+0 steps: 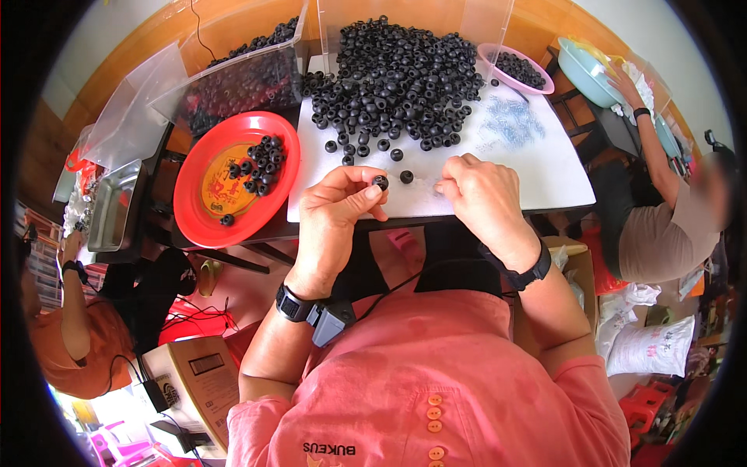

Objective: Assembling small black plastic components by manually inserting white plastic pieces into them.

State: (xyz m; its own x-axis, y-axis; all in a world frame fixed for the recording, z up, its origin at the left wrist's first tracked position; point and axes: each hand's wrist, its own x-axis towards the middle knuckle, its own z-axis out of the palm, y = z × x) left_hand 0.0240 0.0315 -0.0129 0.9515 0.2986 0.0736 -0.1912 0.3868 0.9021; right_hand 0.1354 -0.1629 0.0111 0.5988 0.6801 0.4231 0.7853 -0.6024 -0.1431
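My left hand pinches a round black bead between thumb and fingertips, its hole side showing. To its right, above the table's front part, my right hand is closed with the fingertips pressed together; whatever they hold, if anything, is too small or hidden. A loose black bead lies on the white tabletop between the two hands. Beyond them spreads a large heap of black beads, several strays at its near edge. Right of the heap lies a patch of small clear bluish pieces.
A red plate with some beads stands at the left, before a clear bin of beads. A pink bowl of small black pieces is at the back right. Co-workers sit left and right; a cardboard box stands lower left.
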